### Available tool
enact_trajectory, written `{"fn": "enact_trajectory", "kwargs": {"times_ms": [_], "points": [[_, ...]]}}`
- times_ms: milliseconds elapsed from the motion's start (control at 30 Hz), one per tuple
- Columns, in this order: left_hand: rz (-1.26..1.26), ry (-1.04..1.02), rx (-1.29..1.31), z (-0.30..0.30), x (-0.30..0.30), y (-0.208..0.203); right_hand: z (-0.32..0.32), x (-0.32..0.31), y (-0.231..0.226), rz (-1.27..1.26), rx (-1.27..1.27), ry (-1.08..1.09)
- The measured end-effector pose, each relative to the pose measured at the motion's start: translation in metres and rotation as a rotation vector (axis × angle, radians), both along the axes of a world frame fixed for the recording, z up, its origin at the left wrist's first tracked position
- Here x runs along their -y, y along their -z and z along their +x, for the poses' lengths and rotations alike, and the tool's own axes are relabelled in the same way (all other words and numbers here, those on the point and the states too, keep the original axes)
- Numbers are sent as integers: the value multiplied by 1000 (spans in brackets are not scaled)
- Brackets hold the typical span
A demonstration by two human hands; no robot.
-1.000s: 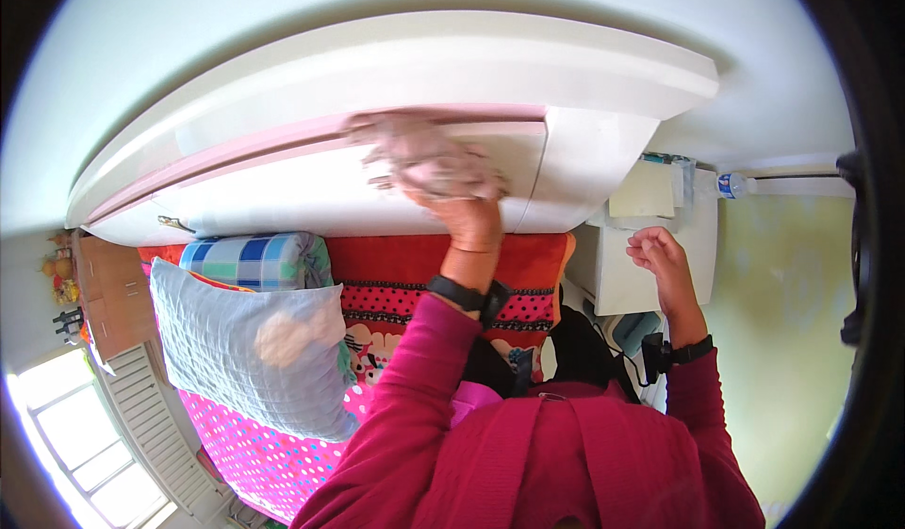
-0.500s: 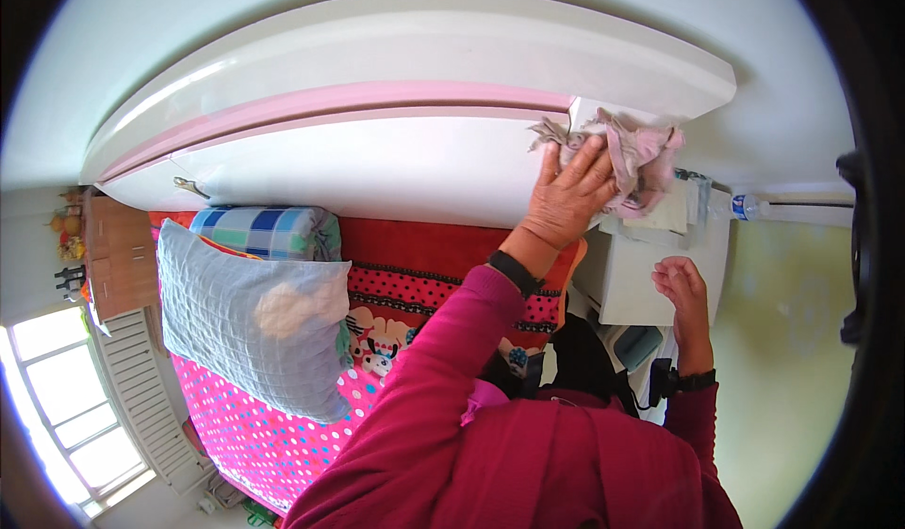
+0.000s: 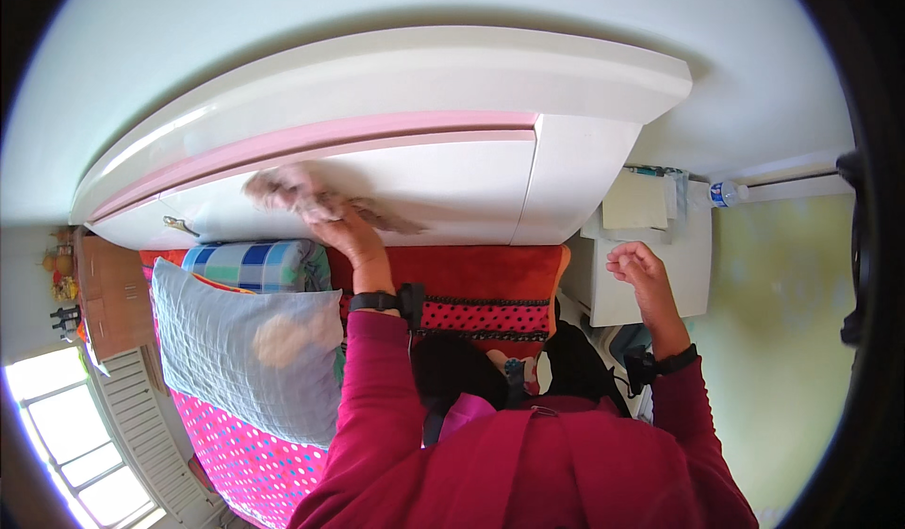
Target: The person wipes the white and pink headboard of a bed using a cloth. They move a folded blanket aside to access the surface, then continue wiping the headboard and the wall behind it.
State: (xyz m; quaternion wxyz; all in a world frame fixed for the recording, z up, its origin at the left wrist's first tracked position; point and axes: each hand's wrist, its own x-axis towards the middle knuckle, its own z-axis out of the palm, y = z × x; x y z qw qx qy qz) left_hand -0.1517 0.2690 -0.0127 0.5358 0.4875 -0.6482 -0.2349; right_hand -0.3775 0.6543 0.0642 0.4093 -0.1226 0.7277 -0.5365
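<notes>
My left hand (image 3: 353, 239) presses a crumpled, greyish-pink cloth (image 3: 300, 194) against the white front panel of the headboard (image 3: 452, 185). Its fingers are partly covered by the cloth and blurred by motion. To the left on the same panel is a small metal handle (image 3: 181, 226). My right hand (image 3: 637, 270) hangs in the air in front of the white bedside cabinet (image 3: 650, 289). Its fingers are loosely curled in, and nothing shows in them.
Below the headboard lies a bed with a red cover (image 3: 471, 270), a grey-blue pillow (image 3: 245, 350) and a folded checked quilt (image 3: 259, 263). A plastic bottle (image 3: 726, 193) and papers (image 3: 633, 201) are on the cabinet. A wooden cupboard (image 3: 118, 293) stands far left.
My left hand has swept the cloth left along the headboard panel, from its right end to nearer the handle. My right hand has shifted slightly left in view, still curled.
</notes>
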Motion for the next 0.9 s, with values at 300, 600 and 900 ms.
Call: {"fn": "enact_trajectory", "kwargs": {"times_ms": [300,600,900], "points": [[167,333,-550,-107,-102,16,1,-6,4,-53,63,21],[-182,1082,266,-137,-182,-40,-19,-7,-21,-179,146,19],[1282,1402,-478,-138,-233,-97,-5,0,-7,-753,672,8]]}}
